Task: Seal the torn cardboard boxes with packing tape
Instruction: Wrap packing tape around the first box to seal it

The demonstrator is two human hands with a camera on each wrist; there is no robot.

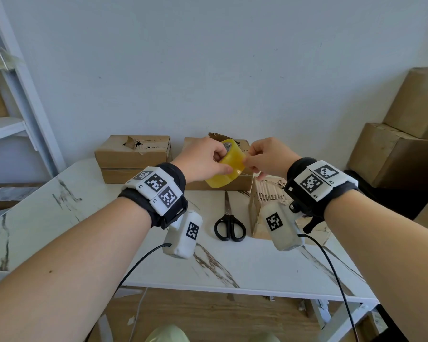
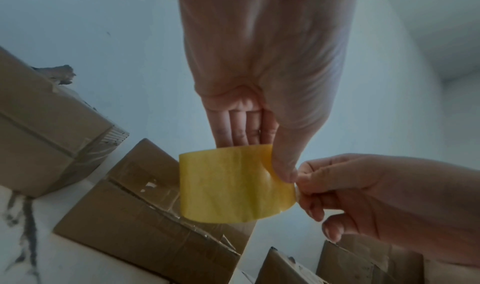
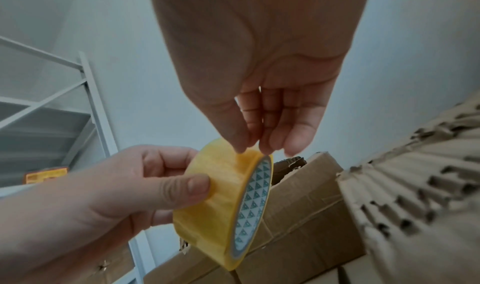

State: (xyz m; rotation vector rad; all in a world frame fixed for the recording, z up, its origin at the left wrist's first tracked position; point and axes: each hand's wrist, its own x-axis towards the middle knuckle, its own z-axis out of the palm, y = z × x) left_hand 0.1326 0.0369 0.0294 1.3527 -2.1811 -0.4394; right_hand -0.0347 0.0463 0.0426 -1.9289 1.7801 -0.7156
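My left hand (image 1: 208, 159) grips a yellow roll of packing tape (image 1: 229, 166) in the air above the table, thumb on its outer face and fingers through the core. My right hand (image 1: 262, 156) pinches at the roll's right edge with thumb and fingertips (image 3: 249, 142). The roll (image 3: 221, 202) shows a white core printed with green triangles, and it also appears in the left wrist view (image 2: 233, 185). Behind the hands, a torn cardboard box (image 1: 134, 156) lies at the back left and a second box (image 1: 242, 183) sits directly under the roll. A third box (image 1: 265, 206) with ripped corrugated edges stands to the right.
Black-handled scissors (image 1: 229, 223) lie on the white marbled table (image 1: 59, 218) between my wrists. Large cardboard boxes (image 1: 405, 144) are stacked on the floor at the right. A white metal shelf (image 1: 15, 95) stands at the left. Cables hang from both wrist cameras.
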